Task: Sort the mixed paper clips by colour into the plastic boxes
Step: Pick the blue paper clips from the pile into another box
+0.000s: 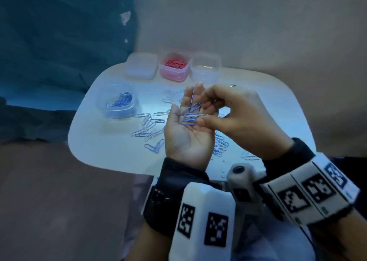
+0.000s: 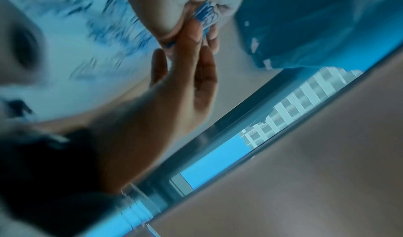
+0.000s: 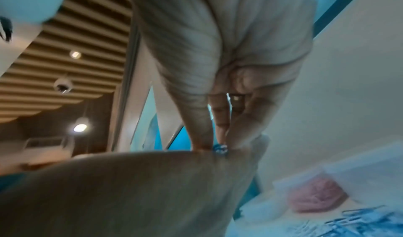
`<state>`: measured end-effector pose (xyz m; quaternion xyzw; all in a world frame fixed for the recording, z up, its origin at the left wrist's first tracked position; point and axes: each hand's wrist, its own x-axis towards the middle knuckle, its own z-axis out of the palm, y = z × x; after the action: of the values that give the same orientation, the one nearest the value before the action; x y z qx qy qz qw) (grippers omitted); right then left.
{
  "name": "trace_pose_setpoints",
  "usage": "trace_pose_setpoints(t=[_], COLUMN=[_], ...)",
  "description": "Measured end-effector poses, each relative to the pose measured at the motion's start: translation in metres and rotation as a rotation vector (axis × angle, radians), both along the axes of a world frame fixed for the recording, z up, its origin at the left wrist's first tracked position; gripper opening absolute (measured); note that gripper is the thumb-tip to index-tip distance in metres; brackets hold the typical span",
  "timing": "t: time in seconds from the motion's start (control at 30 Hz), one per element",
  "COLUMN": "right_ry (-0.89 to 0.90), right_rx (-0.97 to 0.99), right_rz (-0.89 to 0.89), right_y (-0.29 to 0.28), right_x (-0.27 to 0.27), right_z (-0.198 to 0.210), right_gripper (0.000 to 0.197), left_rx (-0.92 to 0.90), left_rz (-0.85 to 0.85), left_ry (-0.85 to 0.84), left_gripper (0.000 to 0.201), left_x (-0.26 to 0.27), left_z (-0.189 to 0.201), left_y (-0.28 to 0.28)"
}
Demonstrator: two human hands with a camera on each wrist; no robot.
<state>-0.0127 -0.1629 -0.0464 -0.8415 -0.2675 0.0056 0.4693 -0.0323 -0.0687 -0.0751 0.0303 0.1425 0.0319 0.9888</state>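
My left hand [image 1: 184, 137] is held palm up above the white table [image 1: 111, 151], fingers fairly straight, with several blue paper clips [image 1: 190, 116] lying in the palm. My right hand [image 1: 214, 109] reaches into that palm from the right. In the right wrist view its thumb and forefinger pinch a blue clip [image 3: 220, 148] against the left hand [image 3: 130, 180]. The left wrist view shows the blue clips [image 2: 206, 16] between both hands. Loose blue and pale clips [image 1: 148, 127] lie scattered on the table under the hands.
A clear box with blue clips [image 1: 117, 101] stands at the table's left. At the back stand a box of pink clips [image 1: 174, 66] and, either side of it, two clear boxes [image 1: 141, 66] [image 1: 205, 68] that look empty. A dark blue cloth [image 1: 59, 42] lies beyond the left edge.
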Motion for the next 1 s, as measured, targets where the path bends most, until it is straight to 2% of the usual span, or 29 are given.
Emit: trace_pose_setpoints(t=[0.1,0.2,0.6,0.87,1.0], right_ry=[-0.007,0.031,-0.148,-0.010,0.023], right_rx=[0.111,0.217,0.329,0.341,0.321], right_rz=[-0.184,-0.294,-0.455,-0.504,-0.434], right_y=[-0.023,-0.040,-0.052,-0.061,-0.051], right_x=[-0.019,-0.036,-0.057,-0.048,-0.049], right_z=[-0.004,-0.007,0.005,0.011,0.012], right_gripper=[0.018,0.013,0.006,0.018,0.020], left_rx=[-0.033,-0.025,-0.037,0.060,0.067], left_rz=[-0.085,-0.146,-0.187,-0.159,-0.178], left_ry=[0.004,-0.007,-0.117,-0.092,-0.079], left_gripper=[0.045,0.045,0.043,0.051,0.053], left_x=[-0.005,-0.012,-0.026,-0.022,-0.024], left_z=[0.008,0.014,0.032,0.032,0.024], left_y=[-0.019,-0.035,-0.057,-0.042,-0.035])
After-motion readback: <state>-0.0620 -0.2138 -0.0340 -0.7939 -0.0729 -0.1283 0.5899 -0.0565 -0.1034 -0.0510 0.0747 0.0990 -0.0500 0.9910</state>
